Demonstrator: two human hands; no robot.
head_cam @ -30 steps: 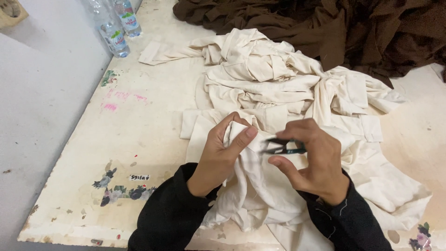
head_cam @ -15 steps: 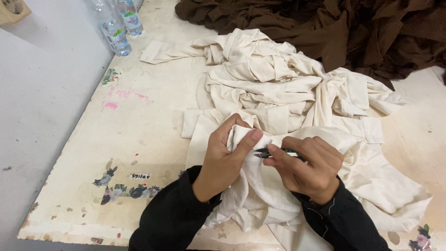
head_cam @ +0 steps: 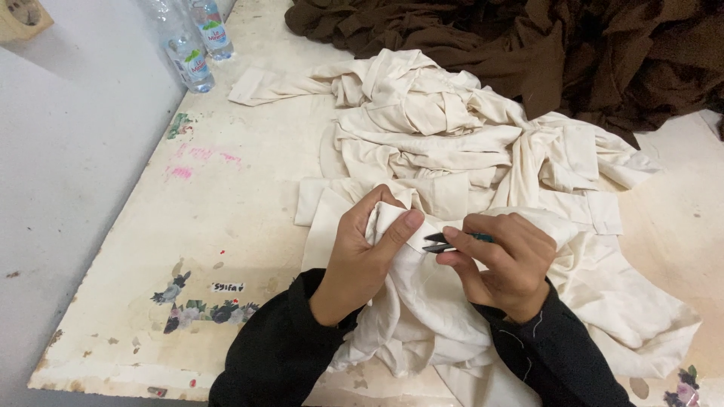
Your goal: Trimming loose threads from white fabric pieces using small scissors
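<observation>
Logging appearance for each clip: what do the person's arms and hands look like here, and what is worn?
Both arms wear long black sleeves reaching the wrists. The left hand and right hand are bare, with no gloves. The right sleeve has a few pale threads stuck on it; the left sleeve looks plain.

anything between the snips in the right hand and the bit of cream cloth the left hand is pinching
Nothing visible does. The snips in the right hand point straight at the fold of cream cloth pinched by the left hand, tips right beside the left thumb.
</observation>
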